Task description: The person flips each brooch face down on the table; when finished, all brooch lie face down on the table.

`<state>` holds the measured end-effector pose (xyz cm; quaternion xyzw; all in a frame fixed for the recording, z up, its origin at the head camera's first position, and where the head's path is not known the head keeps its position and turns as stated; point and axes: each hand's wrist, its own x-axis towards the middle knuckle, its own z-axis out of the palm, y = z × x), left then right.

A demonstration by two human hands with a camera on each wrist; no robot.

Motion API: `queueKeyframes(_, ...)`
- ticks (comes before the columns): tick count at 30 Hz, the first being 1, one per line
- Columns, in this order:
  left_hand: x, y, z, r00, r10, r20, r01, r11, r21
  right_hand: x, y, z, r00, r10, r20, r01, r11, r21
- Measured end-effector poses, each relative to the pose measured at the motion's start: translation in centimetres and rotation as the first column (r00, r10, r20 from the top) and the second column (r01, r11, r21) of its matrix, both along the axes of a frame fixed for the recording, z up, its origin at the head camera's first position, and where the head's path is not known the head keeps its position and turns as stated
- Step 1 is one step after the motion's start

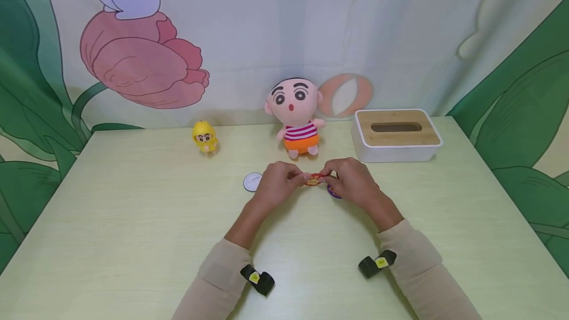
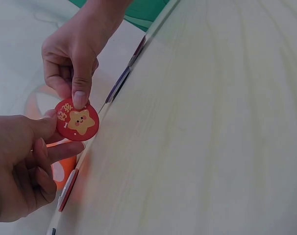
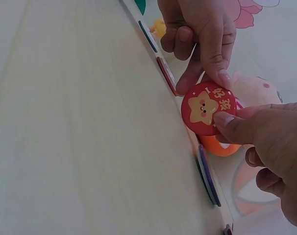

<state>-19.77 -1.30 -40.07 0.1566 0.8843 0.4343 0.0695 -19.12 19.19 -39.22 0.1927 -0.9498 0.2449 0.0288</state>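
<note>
Between both hands, just above the table, is a round red badge (image 1: 313, 179) with a smiling yellow star and yellow characters. My left hand (image 1: 276, 185) pinches one edge of it, thumb on the printed face (image 3: 207, 110). From the opposite side my right hand (image 1: 351, 181) pinches it between thumb and fingers. A white disc (image 1: 252, 182) lies left of the left hand, and a purple badge (image 1: 334, 192) is partly hidden under the right hand. Edge-on in the left wrist view, a red-rimmed disc (image 2: 68, 191) lies on the table near the left hand.
Behind the hands sits a plush doll (image 1: 301, 135) with striped top and orange shorts. A small yellow-hooded figure (image 1: 205, 138) stands to the left, a white tissue box (image 1: 395, 153) with wooden lid to the right. A printed curtain (image 1: 249, 38) hangs behind the pale table (image 1: 133, 221).
</note>
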Motion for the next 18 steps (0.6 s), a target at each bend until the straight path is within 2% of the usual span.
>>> queueKeyframes(9, 0.03, 0.05, 0.18, 0.997, 0.007, 0.074, -0.008, 1.0, 0.015, -0.09, 0.16, 0.49, 0.995, -0.002, 0.101, 0.001, 1.0, 0.008)
queueKeyframes(14, -0.05, 0.01, 0.15, 0.997, -0.001, 0.081, 0.0, 1.0, 0.015, -0.18, 0.27, 0.42, 0.988, -0.007, 0.153, 0.011, 1.0, -0.026)
queueKeyframes(18, -0.14, 0.01, 0.13, 0.997, -0.001, 0.082, 0.0, 1.0, 0.017, -0.23, 0.36, 0.2, 0.987, -0.004, 0.161, 0.012, 0.999, -0.051)
